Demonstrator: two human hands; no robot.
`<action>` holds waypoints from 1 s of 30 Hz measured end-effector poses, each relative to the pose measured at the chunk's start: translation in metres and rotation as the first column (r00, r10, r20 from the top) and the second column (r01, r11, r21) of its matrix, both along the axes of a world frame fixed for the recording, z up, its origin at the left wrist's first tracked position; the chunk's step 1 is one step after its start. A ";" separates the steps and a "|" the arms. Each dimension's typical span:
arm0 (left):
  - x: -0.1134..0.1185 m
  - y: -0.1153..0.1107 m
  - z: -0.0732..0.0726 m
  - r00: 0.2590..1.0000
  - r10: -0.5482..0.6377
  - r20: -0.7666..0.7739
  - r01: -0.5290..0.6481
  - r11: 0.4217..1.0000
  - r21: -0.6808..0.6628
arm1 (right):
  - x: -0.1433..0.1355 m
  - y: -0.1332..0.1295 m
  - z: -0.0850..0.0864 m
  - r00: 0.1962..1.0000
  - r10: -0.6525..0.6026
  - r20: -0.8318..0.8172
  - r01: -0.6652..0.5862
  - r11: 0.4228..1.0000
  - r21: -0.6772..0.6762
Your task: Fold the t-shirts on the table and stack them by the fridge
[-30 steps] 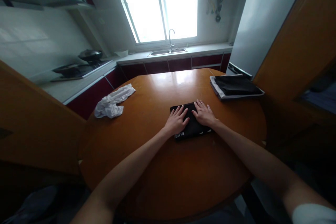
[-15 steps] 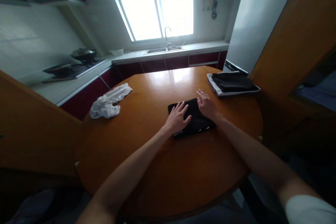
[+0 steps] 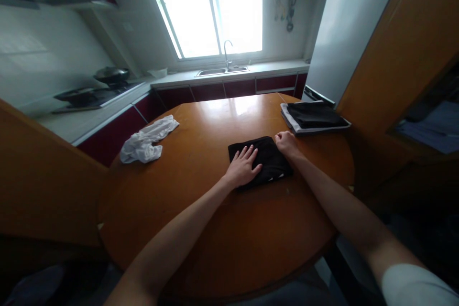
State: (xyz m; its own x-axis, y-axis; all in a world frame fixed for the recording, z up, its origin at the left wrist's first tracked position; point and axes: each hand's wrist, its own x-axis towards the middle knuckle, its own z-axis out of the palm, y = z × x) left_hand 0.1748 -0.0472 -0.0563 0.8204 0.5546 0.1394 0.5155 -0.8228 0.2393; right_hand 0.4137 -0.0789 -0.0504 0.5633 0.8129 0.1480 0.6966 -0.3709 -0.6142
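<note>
A folded black garment (image 3: 269, 157), with small white marks along its near edge, lies flat on the wooden table (image 3: 201, 181). My left hand (image 3: 242, 168) rests on its left part, palm down with the fingers spread. Beside the garment's right edge is my right hand (image 3: 286, 143), its fingers curled inward. Whether those fingers pinch any cloth is hidden.
A stack of folded clothes (image 3: 315, 115), black on top, sits at the table's back right. Toward the left edge lies a crumpled white cloth (image 3: 145, 142). Behind the table runs a counter with a sink (image 3: 222, 71); a fridge (image 3: 340, 33) stands at right.
The right hand's fingers, stretched out before, are now curled in, and it has shifted slightly right, off the garment's top. The left hand still lies spread on the garment.
</note>
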 end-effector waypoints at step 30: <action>0.001 -0.004 0.007 0.994 0.031 -0.101 -0.029 0.999 0.023 | -0.001 0.020 -0.015 0.986 0.055 -0.158 -0.002 0.948 0.317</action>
